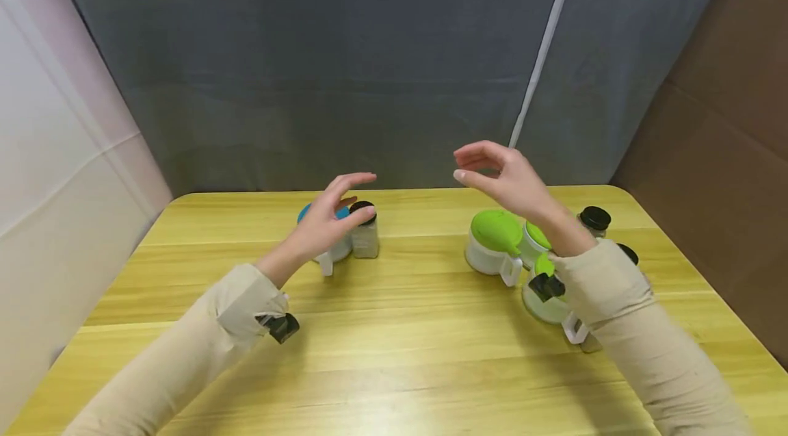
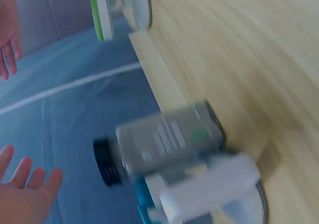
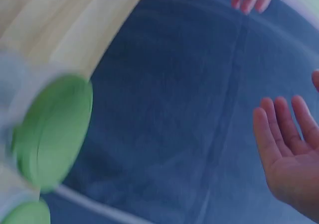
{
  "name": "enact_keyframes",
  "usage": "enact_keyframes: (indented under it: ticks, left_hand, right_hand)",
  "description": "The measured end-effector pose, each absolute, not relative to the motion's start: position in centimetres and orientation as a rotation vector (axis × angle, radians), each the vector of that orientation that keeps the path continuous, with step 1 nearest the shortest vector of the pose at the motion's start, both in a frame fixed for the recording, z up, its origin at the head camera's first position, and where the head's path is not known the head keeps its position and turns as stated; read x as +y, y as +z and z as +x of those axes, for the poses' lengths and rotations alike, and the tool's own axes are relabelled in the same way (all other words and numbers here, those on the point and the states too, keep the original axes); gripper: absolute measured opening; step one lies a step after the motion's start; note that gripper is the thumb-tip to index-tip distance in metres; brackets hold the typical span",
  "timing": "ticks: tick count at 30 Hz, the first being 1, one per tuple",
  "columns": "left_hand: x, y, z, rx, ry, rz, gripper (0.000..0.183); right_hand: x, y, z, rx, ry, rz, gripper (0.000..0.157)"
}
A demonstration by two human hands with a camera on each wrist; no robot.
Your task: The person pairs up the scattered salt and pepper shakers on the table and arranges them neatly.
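Observation:
My left hand (image 1: 323,220) is held over the left side of the table with its fingers extended and nothing in its grasp. Below it stand a blue-lidded seasoning jar (image 1: 304,213), partly covered by the hand, and a clear spice bottle with a black cap (image 1: 365,243). In the left wrist view the spice bottle (image 2: 169,139) is beside the blue-lidded jar's white handle (image 2: 212,186). Raised over the right side, my right hand (image 1: 517,183) holds nothing, its fingers loosely bent. A green-lidded seasoning jar (image 1: 496,234) with a white handle stands below it.
Two more green-lidded jars, one with its lid (image 1: 537,235) showing and a nearer one (image 1: 544,306), stand behind the right forearm. Black-capped bottles (image 1: 594,218) are further right. The wooden table (image 1: 394,367) meets a grey curtain (image 1: 345,80) at the back.

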State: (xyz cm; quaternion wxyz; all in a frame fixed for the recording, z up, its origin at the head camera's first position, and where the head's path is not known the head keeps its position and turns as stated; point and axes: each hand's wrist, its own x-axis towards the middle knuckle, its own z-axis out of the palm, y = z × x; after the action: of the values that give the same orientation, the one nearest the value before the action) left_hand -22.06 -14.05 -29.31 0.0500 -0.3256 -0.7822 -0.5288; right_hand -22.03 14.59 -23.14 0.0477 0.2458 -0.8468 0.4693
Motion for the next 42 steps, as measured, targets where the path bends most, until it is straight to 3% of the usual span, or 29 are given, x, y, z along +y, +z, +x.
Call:
enact_keyframes:
  ticks: [9, 18, 28, 36, 42]
  left_hand:
    - [-10.8, -27.6, -18.1, -2.424, -1.614, -1.075, 0.045]
    - [-9.3, -28.6, -17.1, -2.431, -1.658, -1.125, 0.044]
    - [-7.2, -29.9, -17.1, -2.473, -1.746, -1.1, 0.052]
    - [-4.4, -33.0, -19.3, -2.545, -1.754, -1.073, 0.066]
    - [-2.5, -33.7, -20.4, -2.614, -1.698, -1.014, 0.073]
  right_hand:
    - [20.9, -22.0, -20.4, -2.572, 1.31, 0.706, 0.035]
    - [25.8, -23.0, -18.8, -2.529, 1.341, 0.616, 0.031]
    - [31.0, -24.7, -17.8, -2.328, 1.651, 0.567, 0.033]
    - [35.0, -27.0, -17.3, -2.419, 1.7, 0.386, 0.037]
    - [37.8, -30.4, -17.6, -2.354, 1.892, 0.571, 0.034]
